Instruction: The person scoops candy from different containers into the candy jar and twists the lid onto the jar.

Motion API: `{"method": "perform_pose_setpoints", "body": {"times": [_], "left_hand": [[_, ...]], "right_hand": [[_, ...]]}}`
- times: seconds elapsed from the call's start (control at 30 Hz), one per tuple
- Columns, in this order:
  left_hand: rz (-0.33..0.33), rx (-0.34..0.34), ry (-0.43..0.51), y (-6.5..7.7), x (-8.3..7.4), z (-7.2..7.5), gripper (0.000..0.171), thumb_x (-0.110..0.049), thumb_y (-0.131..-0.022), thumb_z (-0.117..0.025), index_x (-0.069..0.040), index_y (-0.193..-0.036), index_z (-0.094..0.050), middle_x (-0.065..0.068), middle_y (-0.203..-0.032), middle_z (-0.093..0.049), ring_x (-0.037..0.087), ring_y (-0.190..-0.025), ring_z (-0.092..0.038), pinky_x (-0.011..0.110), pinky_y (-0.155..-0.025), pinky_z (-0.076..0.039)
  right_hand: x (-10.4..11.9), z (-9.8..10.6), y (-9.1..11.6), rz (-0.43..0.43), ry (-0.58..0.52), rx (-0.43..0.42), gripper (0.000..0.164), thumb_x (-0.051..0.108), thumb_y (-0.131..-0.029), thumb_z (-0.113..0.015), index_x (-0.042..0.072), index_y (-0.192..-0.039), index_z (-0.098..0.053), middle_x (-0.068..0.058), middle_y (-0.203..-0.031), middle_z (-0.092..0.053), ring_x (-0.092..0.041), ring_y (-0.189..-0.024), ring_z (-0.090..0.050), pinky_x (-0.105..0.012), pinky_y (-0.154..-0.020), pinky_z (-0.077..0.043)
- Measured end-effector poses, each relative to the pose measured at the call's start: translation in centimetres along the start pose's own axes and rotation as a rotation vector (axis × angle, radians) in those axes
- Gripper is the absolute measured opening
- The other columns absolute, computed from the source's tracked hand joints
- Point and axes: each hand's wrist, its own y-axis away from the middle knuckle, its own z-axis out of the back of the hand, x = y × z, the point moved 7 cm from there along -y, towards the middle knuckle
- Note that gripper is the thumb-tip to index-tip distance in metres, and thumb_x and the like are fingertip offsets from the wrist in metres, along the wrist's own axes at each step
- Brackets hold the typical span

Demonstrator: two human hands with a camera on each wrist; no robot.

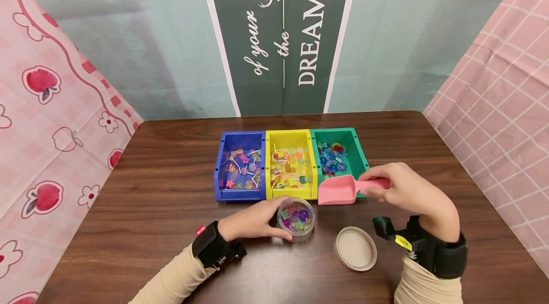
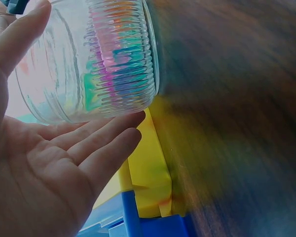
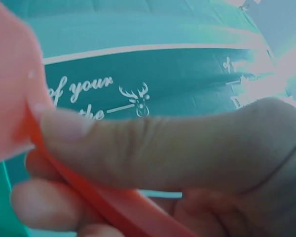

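A clear jar [image 1: 305, 236] with ribbed sides stands on the table, holding colorful beads [image 1: 295, 218]. My left hand [image 1: 254, 220] has it between thumb and fingers; in the left wrist view the fingers [image 2: 106, 153] lie along one side and the thumb on the other. My right hand [image 1: 409, 192] grips a pink scoop [image 1: 337, 189] by its handle, thumb on top. The scoop hovers by the front edge of the green bin [image 1: 355, 151], right of the jar. I see no beads in the scoop.
Left of the green bin, joined side by side, are a yellow bin [image 1: 291, 193] and a blue bin [image 1: 219, 170], both with small colorful charms. A round lid [image 1: 356, 248] lies on the wooden table [image 1: 171, 166], right of the jar. A printed curtain [image 1: 171, 56] hangs behind.
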Motion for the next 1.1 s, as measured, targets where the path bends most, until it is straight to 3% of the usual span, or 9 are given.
{"method": "perform_pose_setpoints", "body": {"times": [0.3,0.5,0.8,1.1], "left_hand": [[0.01,0.001,-0.029,0.1,0.0,-0.1,0.08,-0.052,-0.08,-0.064,-0.012,-0.143,-0.033,0.006,-0.136,-0.051,0.013,-0.124,-0.045,0.039,-0.106,-0.043],[0.013,0.003,-0.029,0.2,0.2,-0.2,0.081,-0.053,-0.08,-0.063,-0.012,-0.143,-0.033,0.006,-0.136,-0.051,0.013,-0.124,-0.045,0.04,-0.106,-0.043],[0.006,0.005,-0.03,0.1,0.2,-0.1,0.081,-0.054,-0.08,-0.063,-0.012,-0.143,-0.033,0.006,-0.137,-0.05,0.013,-0.124,-0.045,0.039,-0.106,-0.043],[0.01,0.006,-0.033,0.2,0.2,0.0,0.082,-0.054,-0.08,-0.063,-0.011,-0.143,-0.033,0.006,-0.137,-0.05,0.012,-0.124,-0.045,0.039,-0.106,-0.042]], "right_hand": [[-2.1,0.9,-0.3,-0.113,0.08,-0.123,0.016,0.011,-0.08,-0.071,0.0,-0.092,-0.072,-0.002,-0.063,-0.06,-0.01,-0.053,-0.048,-0.028,-0.048,-0.044],[-4.2,0.6,-1.3,-0.229,0.132,-0.158,0.019,0.011,-0.079,-0.07,-0.004,-0.091,-0.072,-0.007,-0.065,-0.062,-0.018,-0.059,-0.046,-0.03,-0.05,-0.037],[-5.9,-0.7,-2.5,-0.349,0.173,-0.129,0.023,0.014,-0.079,-0.07,-0.006,-0.089,-0.071,-0.016,-0.072,-0.066,-0.026,-0.065,-0.051,-0.038,-0.053,-0.044],[-6.0,-1.2,-3.0,-0.379,0.177,-0.113,0.027,0.016,-0.08,-0.071,-0.008,-0.091,-0.071,-0.026,-0.084,-0.069,-0.031,-0.069,-0.056,-0.047,-0.058,-0.051]]}}
